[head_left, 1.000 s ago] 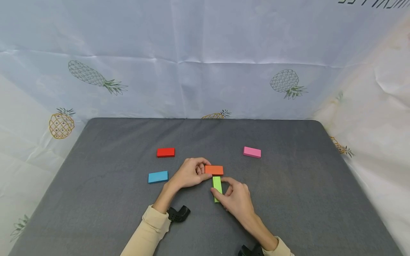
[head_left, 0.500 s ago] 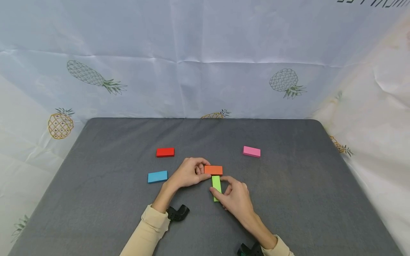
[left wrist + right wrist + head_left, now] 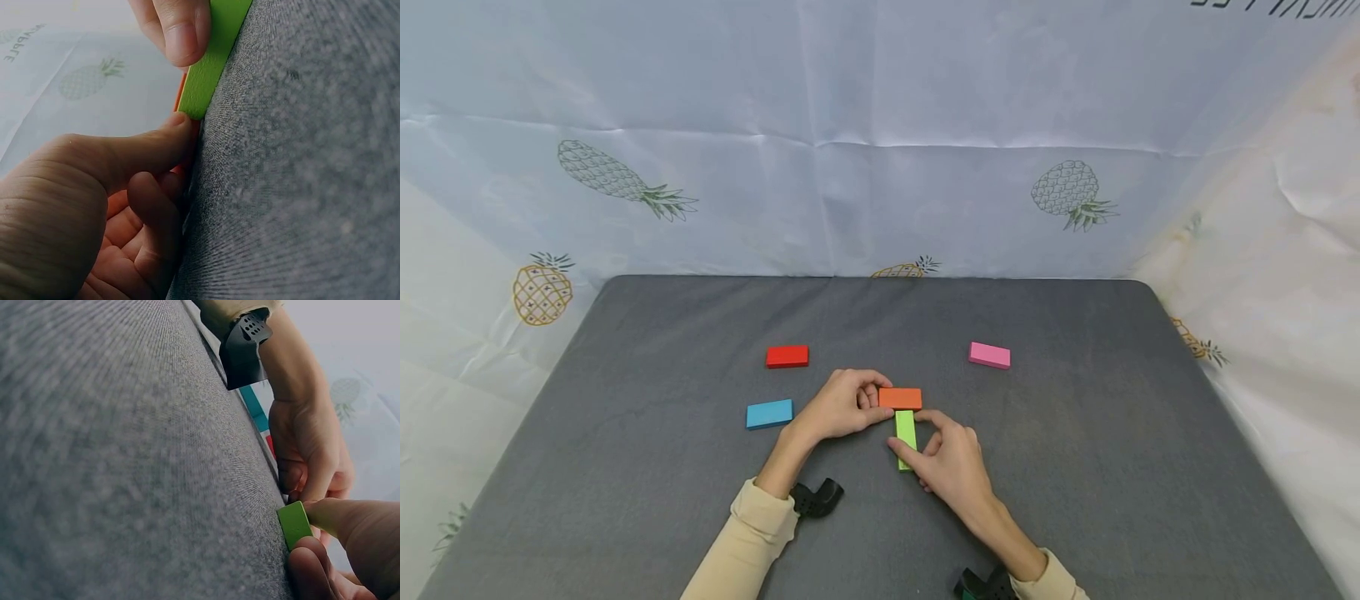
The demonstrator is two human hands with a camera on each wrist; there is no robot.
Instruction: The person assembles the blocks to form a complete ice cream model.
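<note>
Near the middle of the table in the head view, my left hand pinches an orange block at its left end, thumb in front and index finger behind. Just below it, my right hand holds a lime-green block between thumb and fingers. The green block points away from me, its far end right at the orange block's near side. In the left wrist view the green block meets the tip of the left thumb, with only slivers of orange showing behind. The right wrist view shows the near end of the green block.
A red block and a blue block lie left of my hands. Toward the back right lies a pink block. Grey cloth covers the table, and a pineapple-print curtain hangs behind it.
My right hand has slid the green block slightly away from me and a little left, closer against the orange block. The left hand keeps its hold and stays in place.
</note>
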